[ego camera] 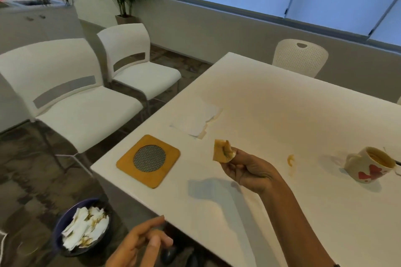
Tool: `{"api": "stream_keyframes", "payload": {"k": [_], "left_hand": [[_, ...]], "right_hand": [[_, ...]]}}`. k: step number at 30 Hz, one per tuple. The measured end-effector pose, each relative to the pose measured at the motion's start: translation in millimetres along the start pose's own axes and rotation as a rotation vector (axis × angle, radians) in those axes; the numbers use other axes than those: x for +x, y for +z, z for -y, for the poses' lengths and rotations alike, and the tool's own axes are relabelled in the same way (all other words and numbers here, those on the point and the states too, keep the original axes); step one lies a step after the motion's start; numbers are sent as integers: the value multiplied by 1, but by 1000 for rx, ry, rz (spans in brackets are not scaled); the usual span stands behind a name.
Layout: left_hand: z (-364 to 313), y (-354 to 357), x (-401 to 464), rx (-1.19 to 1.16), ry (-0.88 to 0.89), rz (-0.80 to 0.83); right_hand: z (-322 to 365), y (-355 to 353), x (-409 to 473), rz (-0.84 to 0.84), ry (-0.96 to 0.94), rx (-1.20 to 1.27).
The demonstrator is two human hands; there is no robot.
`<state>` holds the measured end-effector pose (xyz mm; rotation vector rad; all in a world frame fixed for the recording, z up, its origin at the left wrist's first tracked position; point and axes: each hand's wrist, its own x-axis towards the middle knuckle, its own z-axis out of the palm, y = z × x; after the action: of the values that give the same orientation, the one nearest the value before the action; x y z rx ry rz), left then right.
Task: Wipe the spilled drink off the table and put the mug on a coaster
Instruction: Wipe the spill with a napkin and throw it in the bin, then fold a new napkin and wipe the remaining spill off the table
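My right hand (pixel 249 169) is raised above the white table (pixel 271 115) and pinches a crumpled tissue (pixel 222 151) stained brown with drink. To its right a small orange-brown spill (pixel 290 160) marks the table top. Further right lies the white mug (pixel 368 163) with red hearts, tipped on its side with brown liquid inside. A square wooden coaster (pixel 148 160) with a round mesh centre sits near the table's left corner. My left hand (pixel 141 245) hangs below the table edge, fingers apart, holding nothing.
Clean white tissues (pixel 195 120) lie flat on the table behind the coaster. A dark bin (pixel 83 225) on the floor holds several stained tissues. Two white chairs (pixel 71 97) stand left of the table, another (pixel 300 56) at its far side.
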<state>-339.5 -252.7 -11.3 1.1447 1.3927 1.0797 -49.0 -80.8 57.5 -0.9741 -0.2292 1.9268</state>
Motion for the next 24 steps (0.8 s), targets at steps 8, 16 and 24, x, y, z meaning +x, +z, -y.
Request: {"api": "stream_keyframes", "payload": {"k": [8,16,24], "left_hand": [[42,-75,-6,-49,58,-276],[57,-139,-17,-52,-1,-470],[98,-196,-24,-121,-109,-532]], "right_hand": [[-108,149,55,154,170,-199],[-260,259,129,230,108,-709],[-393,284,252,93,-198,-1339]]}}
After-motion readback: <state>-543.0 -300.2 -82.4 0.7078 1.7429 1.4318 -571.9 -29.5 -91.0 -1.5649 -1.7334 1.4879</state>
